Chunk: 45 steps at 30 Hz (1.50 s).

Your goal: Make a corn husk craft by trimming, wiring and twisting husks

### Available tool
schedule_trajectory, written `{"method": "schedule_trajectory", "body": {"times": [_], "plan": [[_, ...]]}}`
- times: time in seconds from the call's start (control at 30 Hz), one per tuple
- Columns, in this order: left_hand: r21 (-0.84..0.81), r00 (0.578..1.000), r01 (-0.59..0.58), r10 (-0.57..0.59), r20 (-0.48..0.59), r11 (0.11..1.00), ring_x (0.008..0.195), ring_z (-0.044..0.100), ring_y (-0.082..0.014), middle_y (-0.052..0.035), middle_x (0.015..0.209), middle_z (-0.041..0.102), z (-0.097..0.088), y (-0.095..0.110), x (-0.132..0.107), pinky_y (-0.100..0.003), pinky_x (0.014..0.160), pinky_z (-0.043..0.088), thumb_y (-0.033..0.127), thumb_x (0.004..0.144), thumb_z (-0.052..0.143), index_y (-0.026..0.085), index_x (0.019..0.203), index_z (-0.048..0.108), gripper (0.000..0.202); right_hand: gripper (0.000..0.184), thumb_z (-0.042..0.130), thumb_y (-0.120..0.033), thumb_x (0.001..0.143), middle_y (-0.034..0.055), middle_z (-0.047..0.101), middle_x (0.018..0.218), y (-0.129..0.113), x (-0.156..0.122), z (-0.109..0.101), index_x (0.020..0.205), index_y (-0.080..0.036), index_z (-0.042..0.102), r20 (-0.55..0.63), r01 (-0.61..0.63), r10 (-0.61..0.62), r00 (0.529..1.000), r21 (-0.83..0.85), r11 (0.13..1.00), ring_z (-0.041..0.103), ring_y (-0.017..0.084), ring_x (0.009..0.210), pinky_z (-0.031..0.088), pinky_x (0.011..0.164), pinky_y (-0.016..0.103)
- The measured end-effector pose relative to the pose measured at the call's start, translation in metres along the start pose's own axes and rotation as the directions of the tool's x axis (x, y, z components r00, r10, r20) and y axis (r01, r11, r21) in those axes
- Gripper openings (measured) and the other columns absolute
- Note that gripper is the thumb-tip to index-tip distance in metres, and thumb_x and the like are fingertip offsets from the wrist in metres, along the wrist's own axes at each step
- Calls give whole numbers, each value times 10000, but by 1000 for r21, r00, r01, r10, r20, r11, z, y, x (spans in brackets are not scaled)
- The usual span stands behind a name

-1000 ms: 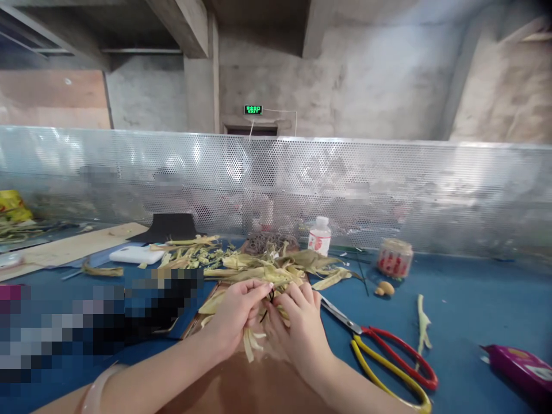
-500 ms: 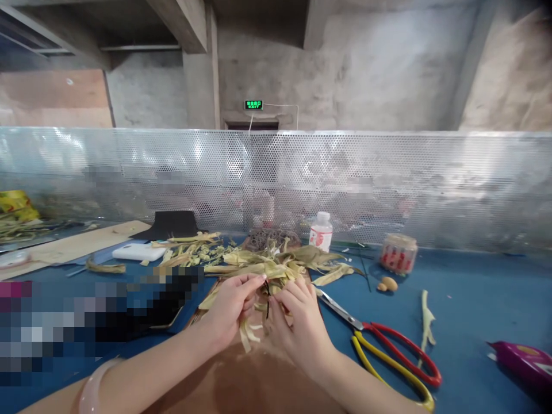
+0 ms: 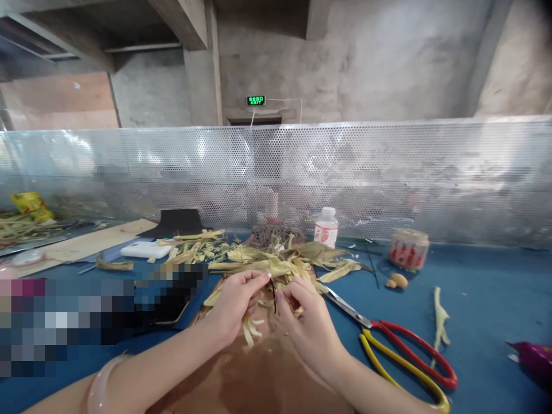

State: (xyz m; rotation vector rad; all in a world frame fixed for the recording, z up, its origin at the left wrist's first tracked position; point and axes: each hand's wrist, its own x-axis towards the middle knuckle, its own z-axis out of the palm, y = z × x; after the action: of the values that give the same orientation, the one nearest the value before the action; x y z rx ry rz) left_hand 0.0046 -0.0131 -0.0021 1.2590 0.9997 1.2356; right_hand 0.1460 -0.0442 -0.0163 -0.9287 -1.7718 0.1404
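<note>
Head camera shows the left hand [image 3: 233, 302] and right hand [image 3: 308, 325], fingertips together, pinching a thin dark strand [image 3: 273, 287] over dried husk strips [image 3: 276, 264] mid-table, scissors [image 3: 405, 356] near their right, blue table [image 3: 487, 287] running on beyond.

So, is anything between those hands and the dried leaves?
Nothing visible. The left hand and right hand pinch the pale yellow dried leaf strips directly; the red-and-yellow scissors lie apart to the right.

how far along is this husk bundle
Done: some husk strips are gathered into a bunch. In hand: left hand and right hand pinch it at a thin dark wire. Left: the loose husk pile behind looks unworked; scissors lie idle.
</note>
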Motion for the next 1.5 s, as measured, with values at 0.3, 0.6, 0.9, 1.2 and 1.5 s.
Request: {"method": "schedule_trajectory", "body": {"times": [0.3,0.6,0.9,1.2,1.5], "plan": [[376,978,-139,67,199,916,413,247,-51,75,462,340,2,16,-6,-219,419,140,381,755,582,150,672,543,249,226,425,-163,889,29,519,702,21,34,-38,698,-160,545,241,520,-464,852,-481,706,402,164,727,275,695,315],[423,901,-275,78,426,864,592,380,-90,25,640,474,-4,18,-7,-216,543,288,373,779,563,148,721,558,232,248,405,-201,916,28,536,748,15,39,-52,729,-154,560,391,508,-374,841,-331,796,422,149,755,292,699,297],[535,858,-370,58,511,760,639,398,-97,26,708,482,-6,20,-14,-217,582,321,386,820,514,170,800,539,218,253,488,-201,864,-19,455,654,22,41,-56,614,-164,491,467,154,-175,867,82,985,421,98,635,343,604,224],[472,876,-386,154,458,793,556,345,-87,38,622,418,-4,23,-24,-209,506,274,430,814,510,172,771,522,263,232,517,-301,844,-30,486,644,22,40,-58,663,-168,577,565,-132,-54,823,283,950,409,90,601,333,556,217],[425,955,-292,236,182,857,442,269,-74,70,499,321,0,19,-16,-205,432,221,474,826,465,181,729,483,310,200,505,-254,781,-40,418,575,15,26,-27,600,-167,504,421,-332,162,893,372,867,368,89,556,304,517,212]]}}
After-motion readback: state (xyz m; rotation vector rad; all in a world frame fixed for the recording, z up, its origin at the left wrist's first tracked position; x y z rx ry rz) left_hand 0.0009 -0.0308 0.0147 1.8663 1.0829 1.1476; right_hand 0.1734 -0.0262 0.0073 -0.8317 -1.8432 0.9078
